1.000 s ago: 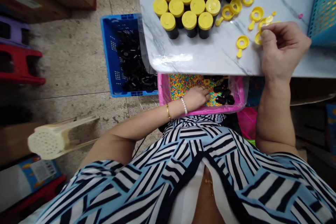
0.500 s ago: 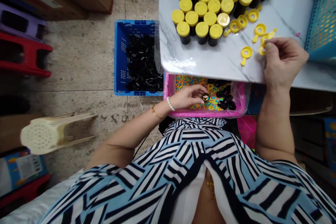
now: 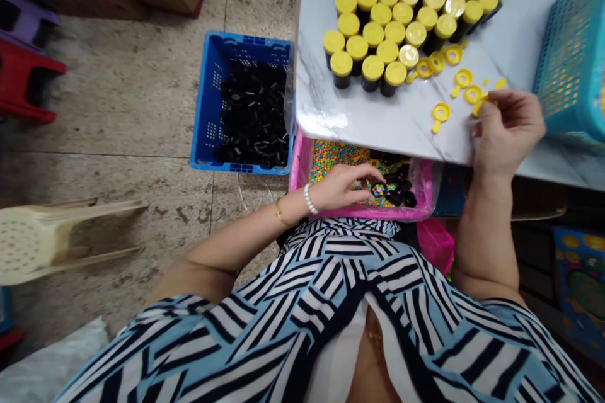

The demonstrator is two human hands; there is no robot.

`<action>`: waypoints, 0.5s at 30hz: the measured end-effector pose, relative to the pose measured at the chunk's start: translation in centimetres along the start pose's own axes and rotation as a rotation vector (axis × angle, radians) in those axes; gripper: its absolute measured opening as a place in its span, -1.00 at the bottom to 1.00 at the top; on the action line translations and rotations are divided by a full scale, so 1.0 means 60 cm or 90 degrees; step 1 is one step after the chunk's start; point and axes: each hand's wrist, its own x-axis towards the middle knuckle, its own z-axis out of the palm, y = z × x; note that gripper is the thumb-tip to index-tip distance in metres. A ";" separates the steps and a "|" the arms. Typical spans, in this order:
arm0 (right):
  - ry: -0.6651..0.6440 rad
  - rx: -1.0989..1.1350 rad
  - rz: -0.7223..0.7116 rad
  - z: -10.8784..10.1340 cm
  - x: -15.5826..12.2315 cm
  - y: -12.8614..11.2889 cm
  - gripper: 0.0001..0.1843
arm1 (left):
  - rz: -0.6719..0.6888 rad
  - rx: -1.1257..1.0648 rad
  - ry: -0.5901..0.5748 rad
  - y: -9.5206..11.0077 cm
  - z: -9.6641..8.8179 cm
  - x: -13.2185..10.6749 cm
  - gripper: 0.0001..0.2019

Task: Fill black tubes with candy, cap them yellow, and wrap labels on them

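My left hand (image 3: 347,187) is over the pink tray (image 3: 293,167), with thumb and fingers closed round a small black container (image 3: 378,189) whose open top shows coloured beads. Loose multicoloured beads (image 3: 331,157) cover the bottom of the tray, and several black containers (image 3: 403,192) lie on them at the right. On the white marbled table, my right hand (image 3: 510,129) pinches a yellow ring-shaped cap (image 3: 479,105) with a tab; the fingers partly hide it. Another yellow cap (image 3: 441,113) lies to its left, and several more are scattered behind.
Rows of black containers with yellow lids (image 3: 373,31) stand on the marbled table (image 3: 326,119). A turquoise basket (image 3: 562,69) is at the right. Left of the table, a blue crate (image 3: 201,107) holds many black pieces. A cream plastic stool (image 3: 28,245) lies on the floor.
My left hand has shifted slightly right in the tray with the black container. My right hand stays by the yellow caps, its fingers now on a cap there. The whole view has turned slightly.
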 end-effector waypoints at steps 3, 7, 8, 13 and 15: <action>0.016 0.120 0.045 0.000 -0.014 -0.055 -0.40 | 0.064 0.034 0.181 0.043 -0.023 -0.003 -0.67; -0.050 -0.015 -0.023 0.027 -0.048 -0.135 -0.49 | 0.072 0.174 0.410 0.065 -0.043 0.011 -0.69; -0.050 -0.078 -0.062 0.038 -0.056 -0.147 -0.52 | 0.057 0.211 0.451 0.063 -0.047 0.016 -0.69; -0.144 -0.317 -0.206 0.095 -0.085 -0.167 -0.53 | -0.014 0.351 0.533 0.035 -0.073 0.031 -0.71; -0.194 -0.342 -0.242 0.106 -0.093 -0.166 -0.57 | -0.032 0.355 0.532 0.026 -0.081 0.031 -0.71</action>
